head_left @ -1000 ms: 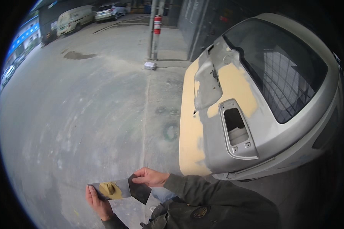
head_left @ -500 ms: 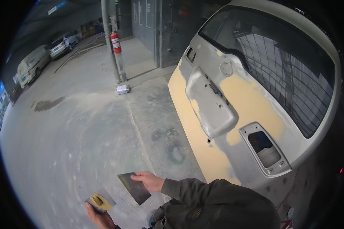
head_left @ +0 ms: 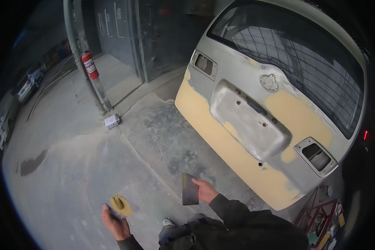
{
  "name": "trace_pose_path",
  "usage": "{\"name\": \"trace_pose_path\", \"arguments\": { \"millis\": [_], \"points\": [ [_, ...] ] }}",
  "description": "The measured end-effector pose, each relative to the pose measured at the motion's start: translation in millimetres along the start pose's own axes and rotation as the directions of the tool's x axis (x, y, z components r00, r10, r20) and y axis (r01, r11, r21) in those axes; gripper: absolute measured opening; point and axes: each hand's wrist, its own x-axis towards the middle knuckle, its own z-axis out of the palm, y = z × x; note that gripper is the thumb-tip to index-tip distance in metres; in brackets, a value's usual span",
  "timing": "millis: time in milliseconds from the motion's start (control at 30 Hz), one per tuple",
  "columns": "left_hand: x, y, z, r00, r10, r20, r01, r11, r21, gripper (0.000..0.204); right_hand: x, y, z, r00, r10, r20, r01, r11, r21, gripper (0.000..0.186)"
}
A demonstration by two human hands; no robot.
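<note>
Across the dusty concrete workshop floor [head_left: 83,166] stands a grey vehicle tailgate [head_left: 237,121], patched with pale yellow filler [head_left: 296,118]. The left hand [head_left: 116,225] grips a flat mixing plate [head_left: 117,215] by its edge, thumb on top, fingers beneath partly hidden; a mound of mustard-yellow putty [head_left: 119,203] sits on it. The right hand [head_left: 206,191] pinches a dark rectangular spreader [head_left: 190,192] by one side. Spreader and plate, edge to edge a second ago, are now well apart and the view faces the tailgate more squarely, leaving the spreader clear of the putty, touching neither plate nor tailgate
</note>
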Motion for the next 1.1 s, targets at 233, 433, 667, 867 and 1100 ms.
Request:
{"name": "trace_pose_path", "arguments": {
  "millis": [233,433,667,867,1100],
  "points": [
    [174,-36,48,0.970,-0.230,0.080,0.228,0.973,0.041,0.013,53,3,28,0.965,-0.126,-0.229,0.148,0.986,0.081,0.029],
    [287,-90,112,0.926,-0.353,0.136,0.352,0.935,0.031,0.019,157,-37,40,0.910,-0.152,-0.385,0.218,0.967,0.133,0.030],
    [441,-114,195,0.890,-0.413,0.195,0.423,0.906,-0.011,0.028,325,-139,84,0.926,-0.191,-0.325,0.246,0.959,0.137,0.029],
    [530,-183,268,0.787,-0.529,0.318,0.546,0.837,0.039,0.034,375,-214,117,0.885,-0.310,-0.347,0.393,0.897,0.203,0.023],
    [587,-291,398,0.365,-0.683,0.633,0.649,0.674,0.353,0.029,341,-221,96,0.550,-0.527,-0.647,0.784,0.594,0.182,0.027]
  ]
}}
